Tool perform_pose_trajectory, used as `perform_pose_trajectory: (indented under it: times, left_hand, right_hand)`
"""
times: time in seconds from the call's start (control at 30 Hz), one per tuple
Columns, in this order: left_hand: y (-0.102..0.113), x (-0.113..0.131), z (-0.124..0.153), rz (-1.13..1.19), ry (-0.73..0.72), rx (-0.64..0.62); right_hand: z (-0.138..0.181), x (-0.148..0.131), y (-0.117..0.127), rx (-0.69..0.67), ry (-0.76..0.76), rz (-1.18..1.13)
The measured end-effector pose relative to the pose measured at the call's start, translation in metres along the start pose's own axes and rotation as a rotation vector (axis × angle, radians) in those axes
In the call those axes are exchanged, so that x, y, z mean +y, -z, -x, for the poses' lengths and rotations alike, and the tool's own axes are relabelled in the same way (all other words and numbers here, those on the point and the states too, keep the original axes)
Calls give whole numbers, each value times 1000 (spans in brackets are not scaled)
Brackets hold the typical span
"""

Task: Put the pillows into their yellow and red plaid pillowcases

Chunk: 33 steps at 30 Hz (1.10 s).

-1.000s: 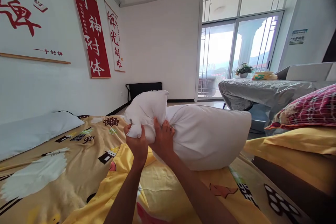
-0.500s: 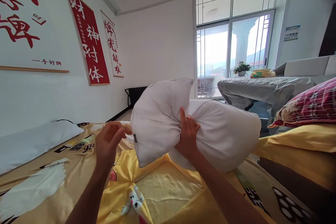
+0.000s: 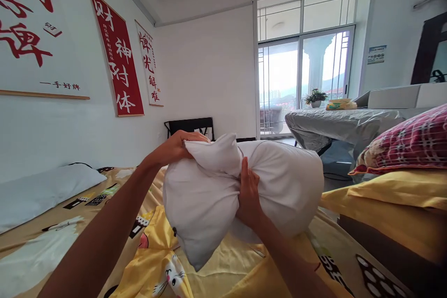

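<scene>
A plump white pillow [image 3: 286, 181] is held up above the bed, bent and pinched at its middle. My right hand [image 3: 248, 193] squeezes that pinched waist. My left hand [image 3: 178, 146] grips the top of the folded-over end of the pillow [image 3: 199, 200], which hangs down toward me. Under it lies a yellow pillowcase with a cartoon cat [image 3: 167, 270], spread on the tan patterned bedsheet [image 3: 104, 186].
A second white pillow [image 3: 42, 191] lies by the left wall under red-and-white banners [image 3: 115, 56]. A red plaid cushion [image 3: 408, 142] sits on yellow bedding [image 3: 394, 195] at right. Behind stand a plastic-covered table [image 3: 342, 123], a black chair [image 3: 190, 126] and glass balcony doors [image 3: 303, 79].
My left hand let go of the pillow's neck, swung out, then took hold of the folded end's top. The folded end swung down toward me. My right hand kept its squeeze.
</scene>
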<state>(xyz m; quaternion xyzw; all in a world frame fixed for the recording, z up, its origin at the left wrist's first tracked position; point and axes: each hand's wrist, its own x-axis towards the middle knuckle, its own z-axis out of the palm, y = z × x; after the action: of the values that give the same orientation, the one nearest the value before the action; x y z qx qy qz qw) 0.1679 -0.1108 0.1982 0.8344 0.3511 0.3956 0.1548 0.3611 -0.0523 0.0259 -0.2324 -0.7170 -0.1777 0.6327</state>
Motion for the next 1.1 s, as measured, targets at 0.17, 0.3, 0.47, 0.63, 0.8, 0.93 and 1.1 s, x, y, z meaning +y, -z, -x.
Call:
perform_pose_trajectory:
  times: [0.17, 0.3, 0.47, 0.63, 0.8, 0.93, 1.1]
  left_hand:
    - [-16, 1, 10, -75, -85, -31]
    - [-32, 7, 15, -186, -27, -101]
    - [-42, 7, 28, -279, -136, -77]
    - [-53, 22, 70, -780, -346, 6]
    - [-74, 19, 100, -1228, -376, -26]
    - [-80, 2, 93, -1360, -385, -15]
    - [-79, 2, 66, -1283, -265, 183]
  right_hand:
    - [-10, 9, -2, -1, -110, -30]
    - [-16, 11, -4, -77, -77, -78]
    - [-22, 15, -5, -127, -9, -149]
    - [-34, 17, 6, -236, 28, -186]
    - [-51, 19, 6, -311, -8, -278]
    - [-59, 27, -6, -370, -91, -313]
    - [-56, 30, -15, -403, -170, -371]
